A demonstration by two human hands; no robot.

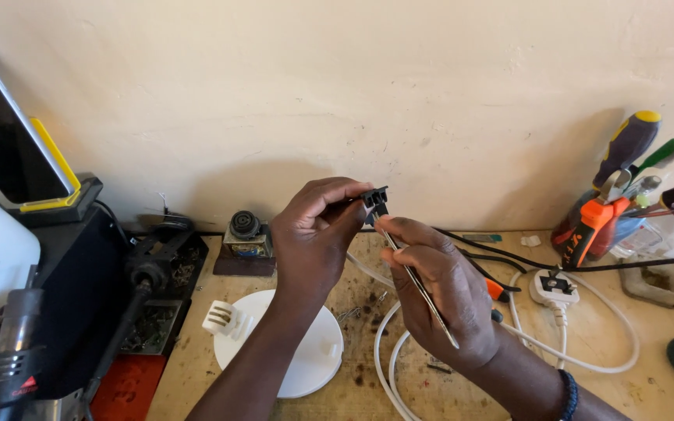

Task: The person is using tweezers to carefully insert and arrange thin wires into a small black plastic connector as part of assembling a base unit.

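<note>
Nearest to me lies the white round disc (306, 366) on the wooden bench (633, 390), partly under my left forearm, with a small white ribbed clip (223, 318) resting at its left edge. Above it my left hand (311, 238) is raised in front of the wall, fingers pinched shut on a small black connector (375, 198) — that is where the piece sits, held in the air well above the bench top. My right hand (440, 290) is clenched around thin metal tweezers (417, 283), whose tip meets the underside of the connector while the long end runs down past my palm.

Black cables (501, 257) trail off to the right from behind my hands, and a white cord (587, 360) loops across the bench to a white three-pin plug (554, 287) lying flat. At the far right a holder (598, 226) carries screwdrivers with black, yellow, green and red handles beside orange-gripped cutters. To the left — a dark vise (150, 273), a black box with a tablet (5, 132) leaning on a yellow-edged stand, and a red square label (122, 386) low at the bench's front.
</note>
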